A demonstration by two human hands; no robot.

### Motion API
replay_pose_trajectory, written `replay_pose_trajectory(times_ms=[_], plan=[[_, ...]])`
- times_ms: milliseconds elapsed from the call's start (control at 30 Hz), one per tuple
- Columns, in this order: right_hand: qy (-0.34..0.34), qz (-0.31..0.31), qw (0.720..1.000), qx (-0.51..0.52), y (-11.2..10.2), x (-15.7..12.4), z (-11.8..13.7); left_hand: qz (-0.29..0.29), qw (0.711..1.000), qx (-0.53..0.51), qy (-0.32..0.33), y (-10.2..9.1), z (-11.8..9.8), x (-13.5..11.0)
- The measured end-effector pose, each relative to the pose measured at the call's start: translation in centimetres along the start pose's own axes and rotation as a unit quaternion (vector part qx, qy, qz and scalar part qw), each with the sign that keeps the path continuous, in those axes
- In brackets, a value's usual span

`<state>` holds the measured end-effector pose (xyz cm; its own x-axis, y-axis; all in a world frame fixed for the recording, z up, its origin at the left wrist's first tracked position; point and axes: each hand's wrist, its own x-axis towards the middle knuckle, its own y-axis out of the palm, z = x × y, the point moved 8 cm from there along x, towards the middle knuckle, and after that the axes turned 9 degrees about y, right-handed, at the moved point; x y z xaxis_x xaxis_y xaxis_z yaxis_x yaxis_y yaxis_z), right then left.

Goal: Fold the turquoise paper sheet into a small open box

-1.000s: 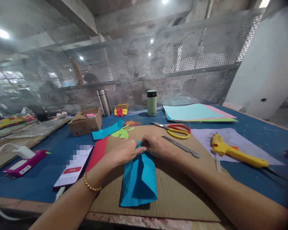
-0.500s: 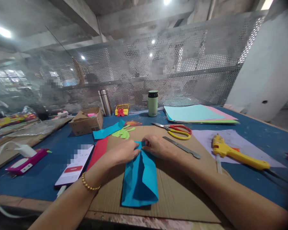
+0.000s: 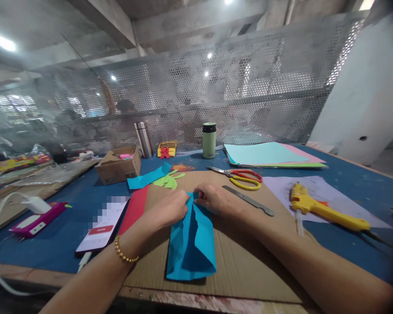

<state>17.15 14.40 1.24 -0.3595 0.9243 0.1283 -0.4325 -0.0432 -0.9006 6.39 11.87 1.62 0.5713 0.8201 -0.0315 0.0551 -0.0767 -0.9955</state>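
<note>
A folded blue paper bag [image 3: 191, 248] lies on a sheet of brown cardboard [image 3: 245, 266], its wide end toward me. My left hand [image 3: 173, 208] pinches the far end of the bag on its left side. Close beside it, my right hand [image 3: 212, 199] is closed on the same end from the right. Both sets of fingertips are partly hidden. Just right of my right hand lies a flat grey metal blade [image 3: 248, 200]. Scissors with red and yellow handles [image 3: 245, 179] rest beyond it. Green paper scraps [image 3: 165, 181] and a blue paper strip [image 3: 149, 176] lie past my left hand.
A yellow glue gun [image 3: 327, 209] lies on purple paper [image 3: 343, 196] at right. Coloured sheets [image 3: 265, 155], a green tumbler [image 3: 209, 141], a steel flask [image 3: 144, 140] and a cardboard box [image 3: 119, 168] stand behind. At left are a phone [image 3: 101, 226] and a purple power strip [image 3: 38, 220].
My left hand has shifted slightly, its fingers curling closer at the bag's far end. My right hand and the bag stay almost where they were.
</note>
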Motion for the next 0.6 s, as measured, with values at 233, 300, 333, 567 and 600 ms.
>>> replay_pose_trajectory(times_ms=[233,300,333,567,600], plan=[[0.012,0.001,1.000,-0.010,-0.3,-0.2,0.4,-0.003,1.000,0.001,-0.029,0.0,0.2,-0.2],[0.012,0.005,1.000,-0.008,-0.2,-0.1,0.4,-0.001,0.999,0.015,-0.031,-0.1,0.0,-0.2],[0.009,0.004,1.000,-0.006,-0.1,-0.1,0.4,-0.003,0.999,0.023,-0.031,-0.3,-0.1,-0.2],[-0.007,-0.004,1.000,0.015,0.1,-0.1,0.3,-0.042,0.998,0.010,-0.049,-1.8,0.9,-0.4],[-0.006,-0.004,1.000,0.016,0.1,-0.1,0.3,-0.055,0.997,0.008,-0.053,-2.0,1.3,-0.4]])
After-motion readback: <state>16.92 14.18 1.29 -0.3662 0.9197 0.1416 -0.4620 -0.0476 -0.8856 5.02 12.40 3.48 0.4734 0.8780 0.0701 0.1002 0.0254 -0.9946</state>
